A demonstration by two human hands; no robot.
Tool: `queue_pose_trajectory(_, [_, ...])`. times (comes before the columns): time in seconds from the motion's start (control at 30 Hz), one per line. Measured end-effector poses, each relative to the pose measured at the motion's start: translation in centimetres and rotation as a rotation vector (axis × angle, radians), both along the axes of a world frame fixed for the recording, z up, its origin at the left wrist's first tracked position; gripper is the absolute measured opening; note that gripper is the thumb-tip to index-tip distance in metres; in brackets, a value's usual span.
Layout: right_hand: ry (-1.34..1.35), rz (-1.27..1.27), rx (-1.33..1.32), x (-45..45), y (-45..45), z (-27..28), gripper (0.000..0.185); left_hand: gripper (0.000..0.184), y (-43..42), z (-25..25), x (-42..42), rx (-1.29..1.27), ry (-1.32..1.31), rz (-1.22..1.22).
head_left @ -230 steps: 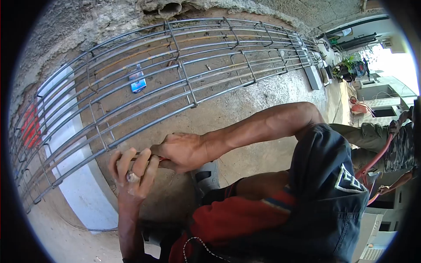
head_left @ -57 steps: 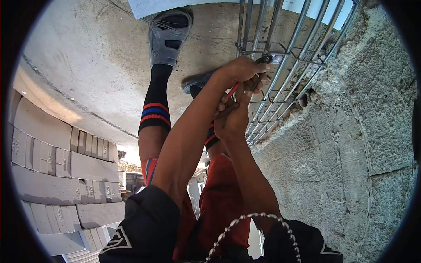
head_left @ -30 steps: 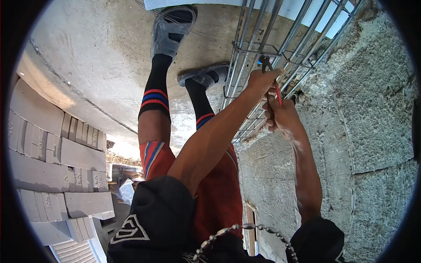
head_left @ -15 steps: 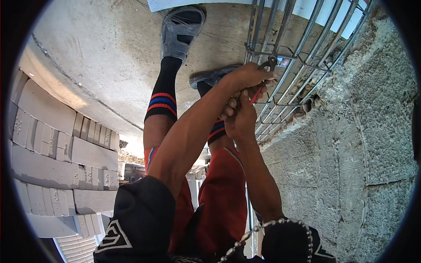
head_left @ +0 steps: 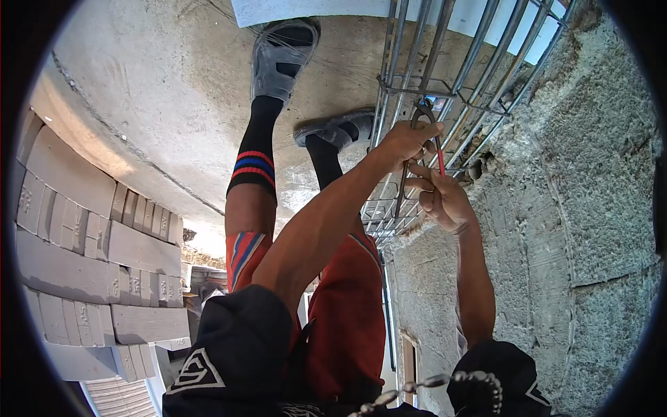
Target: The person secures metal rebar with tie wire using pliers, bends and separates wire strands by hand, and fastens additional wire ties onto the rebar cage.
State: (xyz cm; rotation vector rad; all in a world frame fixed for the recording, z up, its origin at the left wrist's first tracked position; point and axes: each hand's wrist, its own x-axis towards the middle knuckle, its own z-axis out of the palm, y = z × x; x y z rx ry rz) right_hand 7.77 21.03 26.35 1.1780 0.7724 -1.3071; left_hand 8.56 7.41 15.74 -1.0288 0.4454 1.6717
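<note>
In the head view, dark pincers [head_left: 415, 117] with a red sleeve on one handle lie over the steel bar cage [head_left: 475, 47]. My left hand [head_left: 407, 144] is closed round the pincers just below their jaws. Their handles stand apart, the dark one slanting down to the left. My right hand [head_left: 450, 201] is at the lower end of the red handle, with fingers bent against it; some reach toward the space between the handles. The jaws rest close to a cross tie of the cage, but I cannot make out whether they grip any wire.
A rough concrete block wall [head_left: 517, 243] rises along the right, beside the cage. Stacked grey blocks [head_left: 66, 201] stand at the left. Loose thin wires [head_left: 240, 17] trail over my shoe [head_left: 278, 66] on the concrete floor [head_left: 160, 76]. A white panel [head_left: 333, 10] lies at the top.
My right hand has moved right, away from my left hand, and the pincers' handles have spread apart. Both hands were bunched together before. The view has shifted slightly.
</note>
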Motion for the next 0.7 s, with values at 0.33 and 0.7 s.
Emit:
queue_pose_trajectory(0.33, [0.083, 0.595, 0.17, -4.0, 0.7, 0.5, 0.057, 0.057, -0.6, -0.8, 0.6, 0.17, -0.022, 0.182])
queue_pose_trajectory(0.7, [-0.007, 0.356, 0.18, -3.8, -1.2, 0.9, 0.05, 0.048, -0.1, -0.1, 0.1, 0.199, -0.136, 0.309])
